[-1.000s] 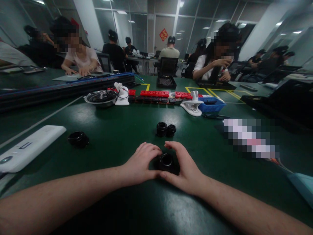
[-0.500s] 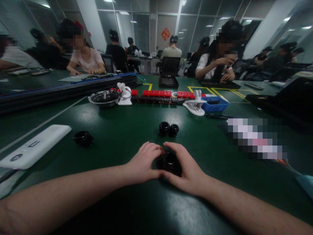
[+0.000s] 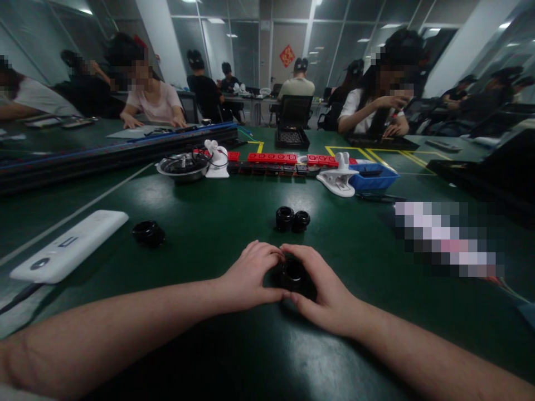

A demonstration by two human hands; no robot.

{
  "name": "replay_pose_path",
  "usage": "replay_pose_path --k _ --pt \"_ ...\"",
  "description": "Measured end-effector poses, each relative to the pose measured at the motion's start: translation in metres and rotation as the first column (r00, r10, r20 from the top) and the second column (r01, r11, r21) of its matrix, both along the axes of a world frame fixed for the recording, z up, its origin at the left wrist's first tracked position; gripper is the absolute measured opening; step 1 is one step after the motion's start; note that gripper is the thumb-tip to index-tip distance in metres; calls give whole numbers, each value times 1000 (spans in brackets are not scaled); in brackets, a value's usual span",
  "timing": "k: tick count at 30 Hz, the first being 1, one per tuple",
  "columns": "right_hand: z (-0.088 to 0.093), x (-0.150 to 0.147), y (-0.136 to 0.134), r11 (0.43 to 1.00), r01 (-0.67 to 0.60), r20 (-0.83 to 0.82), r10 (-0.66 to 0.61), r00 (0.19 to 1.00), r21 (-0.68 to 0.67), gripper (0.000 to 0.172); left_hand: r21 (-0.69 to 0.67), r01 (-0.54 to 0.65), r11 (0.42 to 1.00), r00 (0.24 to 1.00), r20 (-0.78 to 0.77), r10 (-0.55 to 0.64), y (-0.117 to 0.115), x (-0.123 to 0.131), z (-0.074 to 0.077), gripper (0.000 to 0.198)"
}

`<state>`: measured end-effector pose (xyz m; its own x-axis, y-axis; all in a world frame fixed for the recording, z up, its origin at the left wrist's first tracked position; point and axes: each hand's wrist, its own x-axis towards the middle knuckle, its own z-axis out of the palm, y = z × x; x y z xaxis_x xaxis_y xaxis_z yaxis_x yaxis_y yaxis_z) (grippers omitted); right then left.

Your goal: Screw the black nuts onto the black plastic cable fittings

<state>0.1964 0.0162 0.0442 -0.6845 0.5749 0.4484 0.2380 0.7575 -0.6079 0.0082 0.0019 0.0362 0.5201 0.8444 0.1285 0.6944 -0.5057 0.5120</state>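
Observation:
A small black ring-shaped part (image 3: 292, 275) stands on the green table (image 3: 209, 223) right in front of me. My left hand (image 3: 246, 275) curls round its left side and my right hand (image 3: 321, 289) round its right side, fingertips meeting above it. Both hands grip it. Just beyond, two more black round parts (image 3: 292, 219) sit side by side. Another black ring (image 3: 148, 233) lies off to the left.
A white flat device (image 3: 71, 246) lies at the left. Farther back stand a metal bowl (image 3: 183, 167), white clip holders (image 3: 338, 179), a blue tray (image 3: 373, 178) and red strips (image 3: 292, 159). Other people sit at the table's far side.
The view has shifted slightly, so objects sit a little farther right. My fingertips have closed tighter over the black part, which stays in place.

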Motion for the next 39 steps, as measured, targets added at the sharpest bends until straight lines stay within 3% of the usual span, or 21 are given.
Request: replay_pose_path --k 5,7,11,14,18,23,26,30,36,39 --pt "-4 -1 2 982 191 21 -191 981 -4 55 -6 4 1000 1000 4 -4 0 0 -1 38" --pt "-2 -2 3 977 215 38 -214 976 -8 49 -5 6 1000 1000 3 -6 1 0 -1 39" --pt "1 -2 3 994 105 59 -106 993 13 31 3 -4 1000 1000 -5 4 1 0 -2 43" --pt "1 0 1 999 -5 14 5 1000 34 46 8 -4 1000 1000 1 4 1 1 -2 42" --pt "-3 2 2 997 66 32 -67 997 48 56 3 -4 1000 1000 -1 4 0 1 -1 41" --pt "-2 0 4 980 197 65 -198 978 19 46 -12 -4 1000 1000 -4 4 0 1 2 38" --pt "1 -1 3 993 116 75 -117 990 10 30 0 -3 1000 1000 -2 3 0 1 1 40" --pt "2 0 1 999 -21 13 20 1000 31 50 12 -2 1000 1000 6 2 0 1 0 41" --pt "-2 2 2 981 195 25 -195 980 7 54 -2 -4 1000 1000 -1 4 0 1 1 37" --pt "-1 -1 3 975 222 53 -221 974 -3 50 -4 -6 1000 1000 7 6 0 1 0 40"
